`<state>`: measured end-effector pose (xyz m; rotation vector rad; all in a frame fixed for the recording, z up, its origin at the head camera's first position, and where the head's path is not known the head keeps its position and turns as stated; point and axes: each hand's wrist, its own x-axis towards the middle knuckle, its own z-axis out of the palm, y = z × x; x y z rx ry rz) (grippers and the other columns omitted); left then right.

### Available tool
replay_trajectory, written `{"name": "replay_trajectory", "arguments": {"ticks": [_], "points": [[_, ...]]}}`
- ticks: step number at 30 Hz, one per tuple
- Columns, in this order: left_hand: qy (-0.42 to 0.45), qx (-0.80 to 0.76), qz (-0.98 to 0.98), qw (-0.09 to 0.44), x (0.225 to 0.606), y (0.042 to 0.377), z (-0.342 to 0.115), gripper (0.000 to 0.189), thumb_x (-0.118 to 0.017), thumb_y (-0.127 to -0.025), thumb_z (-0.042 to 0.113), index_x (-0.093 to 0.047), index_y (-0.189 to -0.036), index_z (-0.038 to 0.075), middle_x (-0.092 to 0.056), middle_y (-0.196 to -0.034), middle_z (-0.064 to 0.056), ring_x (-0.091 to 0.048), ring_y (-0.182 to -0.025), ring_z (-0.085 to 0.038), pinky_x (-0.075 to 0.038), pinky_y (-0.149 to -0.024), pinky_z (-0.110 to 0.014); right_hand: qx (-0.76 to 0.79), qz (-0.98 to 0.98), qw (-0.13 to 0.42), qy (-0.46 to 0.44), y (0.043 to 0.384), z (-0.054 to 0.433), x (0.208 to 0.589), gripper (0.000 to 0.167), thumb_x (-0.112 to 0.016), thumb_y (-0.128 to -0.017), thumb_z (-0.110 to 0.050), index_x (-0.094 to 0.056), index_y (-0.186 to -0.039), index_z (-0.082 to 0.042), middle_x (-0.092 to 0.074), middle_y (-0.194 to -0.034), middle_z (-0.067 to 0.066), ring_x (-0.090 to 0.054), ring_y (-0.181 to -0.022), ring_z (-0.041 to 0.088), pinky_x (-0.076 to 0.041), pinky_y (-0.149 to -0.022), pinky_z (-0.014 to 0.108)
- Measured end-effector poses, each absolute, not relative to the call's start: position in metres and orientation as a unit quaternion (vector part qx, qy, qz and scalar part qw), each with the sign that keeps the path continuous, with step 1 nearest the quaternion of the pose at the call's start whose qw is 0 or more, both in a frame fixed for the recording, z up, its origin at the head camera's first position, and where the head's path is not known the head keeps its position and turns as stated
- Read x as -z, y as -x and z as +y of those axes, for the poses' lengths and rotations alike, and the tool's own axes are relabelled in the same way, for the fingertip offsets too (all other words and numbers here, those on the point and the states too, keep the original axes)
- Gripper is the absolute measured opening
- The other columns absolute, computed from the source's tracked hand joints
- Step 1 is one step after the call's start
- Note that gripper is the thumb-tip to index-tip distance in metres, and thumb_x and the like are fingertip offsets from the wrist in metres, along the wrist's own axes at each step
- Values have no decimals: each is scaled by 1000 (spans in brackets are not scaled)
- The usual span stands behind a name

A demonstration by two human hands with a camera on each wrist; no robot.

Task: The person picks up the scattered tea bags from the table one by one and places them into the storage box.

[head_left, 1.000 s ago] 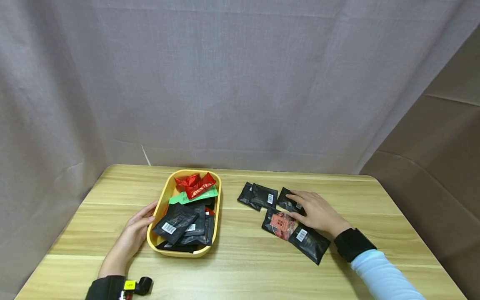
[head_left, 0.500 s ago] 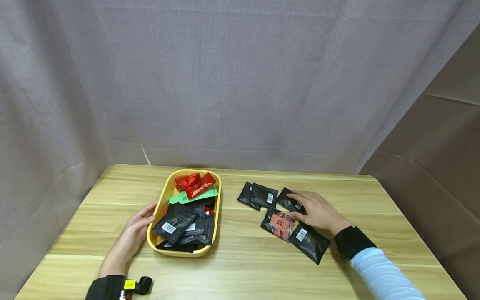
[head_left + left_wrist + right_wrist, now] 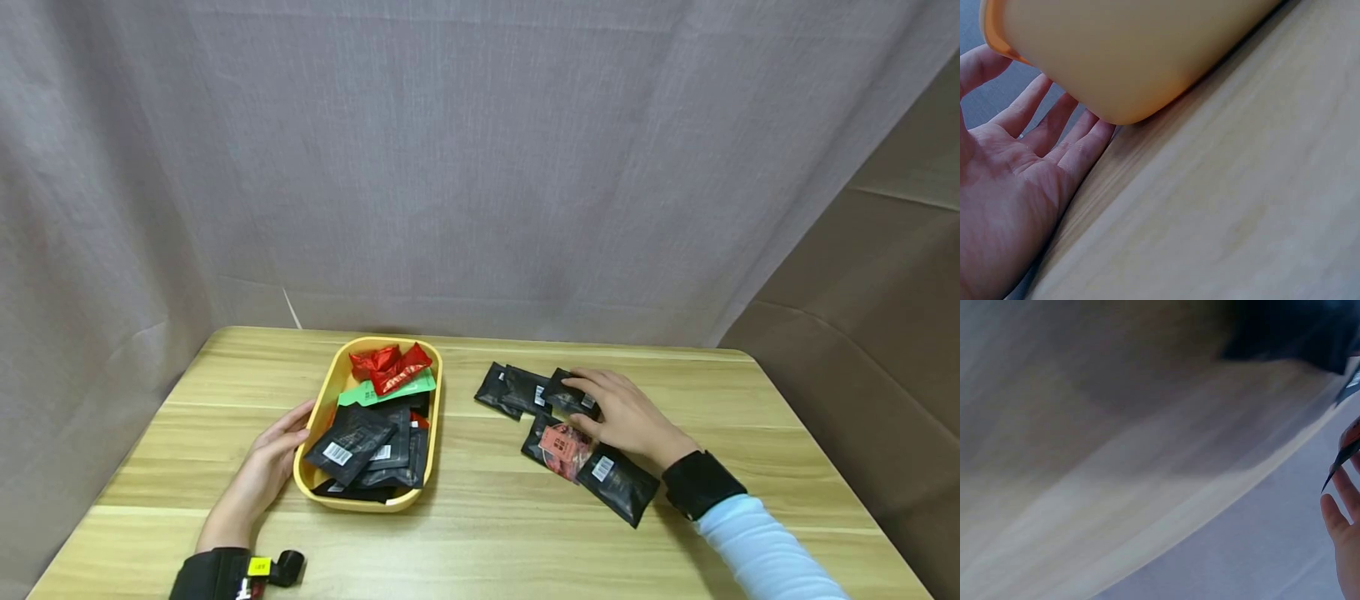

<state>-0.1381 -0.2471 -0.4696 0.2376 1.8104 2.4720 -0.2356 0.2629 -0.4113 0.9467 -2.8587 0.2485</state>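
My left hand (image 3: 262, 471) rests its loosely extended fingers against the left side of a yellow plastic basket (image 3: 352, 503). In the left wrist view, the fingertips touch the basket's pale wall (image 3: 1116, 56), with the thumb near its rim. My right hand (image 3: 633, 421) pinches a small black packet (image 3: 566, 395) with a white barcode label. The right wrist view has that packet (image 3: 1349, 454) tilted between the fingers, slightly off the table. Just in front lie a black packet with a pink label (image 3: 559, 448) and another black packet (image 3: 618, 486).
Two overlapping black packets (image 3: 525, 388) lie left of my right hand. Inside the basket are several black packets (image 3: 351, 444), a green packet (image 3: 390, 389) and red foil packets (image 3: 402, 371). A grey cloth (image 3: 480, 167) hangs behind the wooden table (image 3: 487, 542).
My right hand has moved slightly left and away from me, raising the black packet, which now overlaps its neighbour in view. The left hand and basket have stayed put.
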Motion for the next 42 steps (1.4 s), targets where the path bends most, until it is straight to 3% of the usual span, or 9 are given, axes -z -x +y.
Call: {"name": "replay_trajectory", "arguments": {"ticks": [9, 16, 22, 27, 35, 42], "points": [[-81, -800, 594, 30, 471, 139, -248, 50, -43, -102, 5, -33, -150, -5, -57, -131, 12, -54, -119, -2, -43, -97, -16, -107, -921, 75, -366, 227, 222, 395, 54, -70, -91, -31, -56, -141, -16, -47, -147, 11, -45, -132, 35, -35, -108, 56], [-103, -810, 577, 25, 471, 140, -249, 44, -41, -102, 2, -47, -144, 7, -58, -131, 11, -55, -118, -4, -44, -97, -17, -162, -912, 49, -374, 221, 179, 389, 53, -66, -95, -34, -52, -144, -20, -43, -151, 6, -40, -137, 33, -33, -110, 57], [-99, -807, 581, 31, 471, 140, -250, 44, -41, -102, 3, -43, -146, 5, -58, -130, 10, -55, -118, -4, -44, -97, -17, -175, -896, 53, -404, 221, 137, 389, 53, -65, -95, -36, -52, -144, -22, -42, -152, 2, -39, -138, 28, -34, -111, 52], [-104, -806, 581, 33, 473, 140, -252, 42, -40, -103, 3, -47, -144, 11, -58, -131, 11, -55, -118, -4, -45, -97, -17, -184, -879, 60, -436, 220, 99, 392, 52, -65, -95, -36, -52, -143, -22, -42, -152, 1, -37, -140, 25, -29, -115, 48], [-109, -809, 576, 34, 474, 139, -251, 45, -39, -102, 2, -40, -147, 1, -59, -131, 10, -55, -118, -5, -45, -97, -18, -193, -866, 12, -461, 207, 53, 385, 54, -62, -96, -41, -49, -146, -23, -42, -153, 1, -36, -141, 21, -25, -117, 45], [-100, -807, 582, 33, 474, 139, -249, 44, -41, -102, 3, -43, -146, 5, -59, -130, 12, -55, -118, -3, -44, -97, -17, -186, -858, -1, -478, 200, 28, 378, 56, -60, -96, -47, -49, -146, -23, -45, -150, -1, -39, -139, 15, -30, -115, 40]]}}
